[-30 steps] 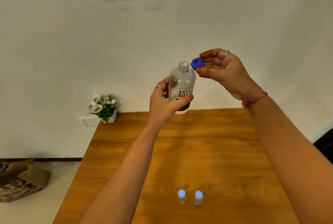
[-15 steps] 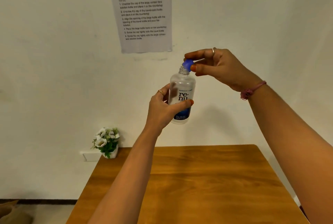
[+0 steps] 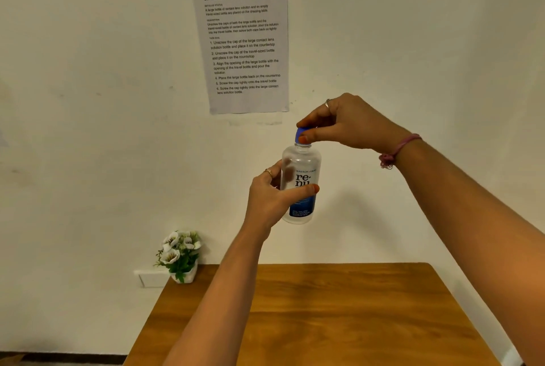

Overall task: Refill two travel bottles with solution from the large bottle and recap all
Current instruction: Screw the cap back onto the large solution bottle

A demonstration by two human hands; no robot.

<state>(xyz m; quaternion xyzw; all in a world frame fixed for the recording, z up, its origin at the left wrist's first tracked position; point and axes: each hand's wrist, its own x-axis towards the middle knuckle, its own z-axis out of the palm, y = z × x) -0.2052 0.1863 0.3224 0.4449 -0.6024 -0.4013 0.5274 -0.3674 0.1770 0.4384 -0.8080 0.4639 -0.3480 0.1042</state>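
Left hand: I see my left hand (image 3: 269,197) wrapped round the middle of the bottle (image 3: 300,185), thumb across the front of the label and the other fingers behind; a ring sits on one finger.
Right hand: my right hand (image 3: 348,124) comes in from above and to the right, thumb and fingers pinching the cap (image 3: 301,134); a ring shows on one finger and a pink band (image 3: 396,149) circles the wrist.
Bottle: clear plastic, upright, held in the air well above the table (image 3: 339,315) and in front of the wall; the label reads "re-nu" in dark letters over a blue lower band.
Cap: blue, sitting on the bottle's neck; I cannot tell whether it is screwed fully home, as my fingers cover most of it.
Table: wooden, its far edge against the wall, filling the lower part of my view beneath both forearms.
Sheet: a printed sheet (image 3: 243,41) is stuck to the wall above and left of the bottle, headed "Contact Lens Solution Travel Bottle Refill" with numbered steps below.
Plant: a small pot of white flowers (image 3: 180,256) stands at the table's far left corner, just beside a white fitting (image 3: 152,277) on the wall.
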